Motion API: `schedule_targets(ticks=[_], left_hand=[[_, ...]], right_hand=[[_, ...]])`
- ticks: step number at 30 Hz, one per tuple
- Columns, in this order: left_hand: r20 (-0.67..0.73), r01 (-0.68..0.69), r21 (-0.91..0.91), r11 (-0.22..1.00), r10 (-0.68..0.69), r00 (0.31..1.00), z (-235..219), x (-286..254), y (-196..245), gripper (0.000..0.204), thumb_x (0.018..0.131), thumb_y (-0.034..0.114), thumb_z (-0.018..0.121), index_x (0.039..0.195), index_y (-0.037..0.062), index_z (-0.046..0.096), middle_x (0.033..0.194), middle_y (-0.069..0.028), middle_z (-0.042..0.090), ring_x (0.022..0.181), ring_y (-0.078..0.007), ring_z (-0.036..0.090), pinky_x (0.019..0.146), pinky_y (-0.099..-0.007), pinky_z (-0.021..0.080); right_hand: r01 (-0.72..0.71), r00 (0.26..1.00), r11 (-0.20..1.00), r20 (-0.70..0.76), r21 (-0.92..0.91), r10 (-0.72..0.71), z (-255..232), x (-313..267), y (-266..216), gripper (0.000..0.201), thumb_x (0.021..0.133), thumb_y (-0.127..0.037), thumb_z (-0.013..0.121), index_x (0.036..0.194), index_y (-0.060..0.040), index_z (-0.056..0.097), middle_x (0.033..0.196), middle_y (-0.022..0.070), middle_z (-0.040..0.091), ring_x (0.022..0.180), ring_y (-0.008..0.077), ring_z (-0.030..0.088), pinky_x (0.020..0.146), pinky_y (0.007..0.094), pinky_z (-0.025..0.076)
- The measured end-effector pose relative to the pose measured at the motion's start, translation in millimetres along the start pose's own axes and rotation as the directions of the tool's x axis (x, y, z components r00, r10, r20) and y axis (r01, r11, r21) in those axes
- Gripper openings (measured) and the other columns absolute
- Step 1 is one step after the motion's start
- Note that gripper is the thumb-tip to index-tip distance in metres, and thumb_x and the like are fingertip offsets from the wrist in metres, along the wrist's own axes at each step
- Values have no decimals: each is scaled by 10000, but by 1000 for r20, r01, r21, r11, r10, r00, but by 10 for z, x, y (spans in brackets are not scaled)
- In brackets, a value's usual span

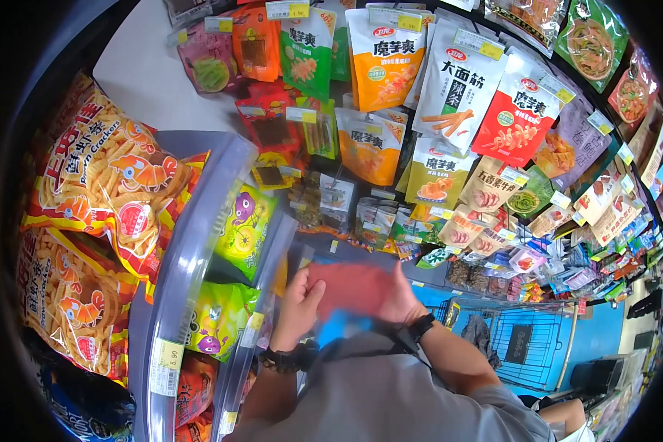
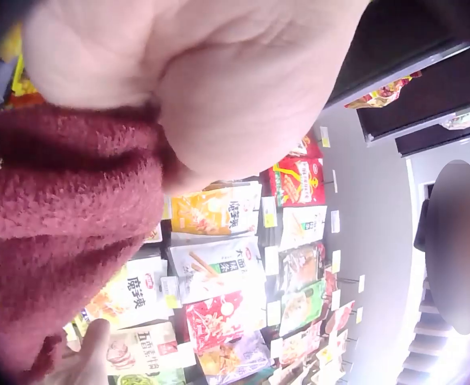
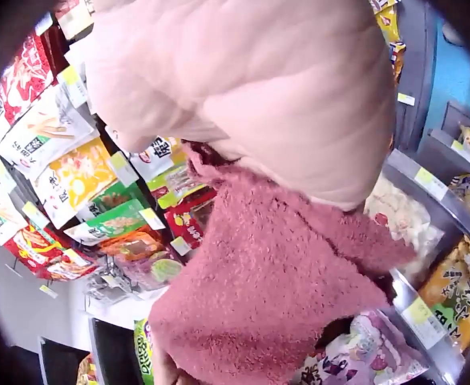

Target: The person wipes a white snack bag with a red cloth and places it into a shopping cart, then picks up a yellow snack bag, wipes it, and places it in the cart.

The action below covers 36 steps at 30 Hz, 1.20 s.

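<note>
**Before the snack shelves: both hands on a red fleecy cloth**

At chest height in front of the person, a red fleecy cloth [image 1: 348,287] is held between both hands, close to the grey-shirted torso.

Left side. Bags of prawn crackers [image 1: 103,177] fill the far left. A curved clear shelf rail [image 1: 191,243] with a price tag [image 1: 166,366] runs down beside them; green snack bags [image 1: 244,225] sit behind it. The left hand [image 1: 299,302] is just beside this rail, so little open room on that side. Its fingers curl onto the cloth's left edge; the grip is closed on the cloth. A dark wrist strap [image 1: 281,359] shows below it.

Centre. The cloth is blurred in the head view, a flat reddish panel. In the wrist views it reads as thick, nubby pile, dark red to pink [image 3: 275,281]. Its long axis runs left to right between the hands, roughly level; the broad face is turned up toward the head camera. Above it hang rows of pouches, among them an orange pouch [image 1: 384,55] and a white one [image 1: 457,81], apart from the cloth.

Right side. The right hand [image 1: 399,298] grips the cloth's right edge, thumb on top. Beyond it is a blue wire cart [image 1: 527,339] and open aisle floor, more room there.
</note>
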State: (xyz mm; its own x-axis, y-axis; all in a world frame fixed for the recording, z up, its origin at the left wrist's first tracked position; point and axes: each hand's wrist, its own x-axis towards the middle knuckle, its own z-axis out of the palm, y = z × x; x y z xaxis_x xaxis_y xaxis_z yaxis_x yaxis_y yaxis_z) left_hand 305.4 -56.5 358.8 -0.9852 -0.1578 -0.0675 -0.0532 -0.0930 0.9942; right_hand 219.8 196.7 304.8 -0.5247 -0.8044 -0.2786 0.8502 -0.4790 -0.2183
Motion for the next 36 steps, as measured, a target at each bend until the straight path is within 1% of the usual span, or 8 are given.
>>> schedule_targets(ticks=[10, 15, 21, 25, 28, 31, 34, 36], left_hand=[[-152, -8, 147, 989, 31, 988, -2, -56, 39, 511, 1025, 59, 720, 1497, -13, 539, 1177, -121, 750, 1062, -135, 716, 919, -309, 570], [-42, -97, 564, 820, 146, 988, 27, -64, 316, 458, 925, 104, 827, 1352, 10, 692, 1159, -160, 770, 1059, -265, 755, 925, -377, 581], [42, -135, 733, 667, 153, 987, -53, -61, 226, 352, 894, 156, 860, 1199, 21, 744, 1121, -189, 743, 1030, -384, 730, 905, -444, 581], [44, -164, 795, 584, 215, 976, -79, -103, 224, 259, 894, 159, 867, 1063, 7, 744, 1077, -170, 748, 986, -365, 722, 887, -434, 572], [101, -228, 661, 715, 215, 971, -83, -105, 269, 238, 923, 159, 849, 1039, 15, 700, 1007, -131, 736, 922, -320, 716, 854, -395, 564], [44, 11, 522, 853, -39, 998, -42, -123, 351, 209, 980, 155, 811, 1044, 31, 657, 971, -74, 725, 874, -217, 705, 822, -325, 550], [-49, -19, 251, 968, 32, 998, -72, -47, 25, 202, 1023, 154, 774, 1123, 32, 648, 924, -19, 708, 855, -113, 657, 792, -274, 539], [-63, 35, 75, 997, -31, 998, -14, -35, -4, 185, 1048, 141, 742, 1141, 21, 638, 947, -1, 690, 883, -79, 626, 802, -260, 527]], right_hand=[[314, 945, 917, -8, -247, -326, 114, -189, -202, 723, 1043, -170, 731, 1673, -162, 376, 1593, 129, 550, 1442, 302, 571, 1202, 511, 487], [307, 928, 771, -3, -557, -372, 132, -319, -212, 668, 960, 15, 780, 1572, -111, 543, 1412, 97, 689, 1258, 220, 688, 1081, 404, 564], [55, 946, 117, 15, -992, -324, 266, -403, -313, 439, 915, -51, 857, 1330, -2, 722, 1199, 106, 766, 1030, 171, 735, 911, 329, 595], [-79, 926, -407, 84, -910, -368, 329, -477, -448, 300, 899, -71, 861, 1181, -7, 779, 1166, 125, 753, 973, 165, 715, 859, 343, 585], [106, 810, -695, 467, -711, -355, 456, -598, -491, 162, 894, -98, 857, 1022, -23, 792, 1137, 135, 729, 981, 184, 699, 851, 370, 572], [232, 932, -184, 272, -955, -240, 334, -632, -602, 159, 932, -113, 818, 999, 1, 730, 1099, 139, 718, 1009, 197, 700, 877, 382, 572], [181, 980, 783, 41, -596, -196, 75, -588, -531, 157, 962, -113, 771, 1004, -15, 657, 1094, 130, 714, 1001, 198, 703, 892, 368, 567], [240, 970, 904, 114, -353, -213, -43, -500, -419, 129, 1035, -193, 681, 1055, -75, 633, 1135, 72, 716, 988, 202, 704, 852, 354, 572]])
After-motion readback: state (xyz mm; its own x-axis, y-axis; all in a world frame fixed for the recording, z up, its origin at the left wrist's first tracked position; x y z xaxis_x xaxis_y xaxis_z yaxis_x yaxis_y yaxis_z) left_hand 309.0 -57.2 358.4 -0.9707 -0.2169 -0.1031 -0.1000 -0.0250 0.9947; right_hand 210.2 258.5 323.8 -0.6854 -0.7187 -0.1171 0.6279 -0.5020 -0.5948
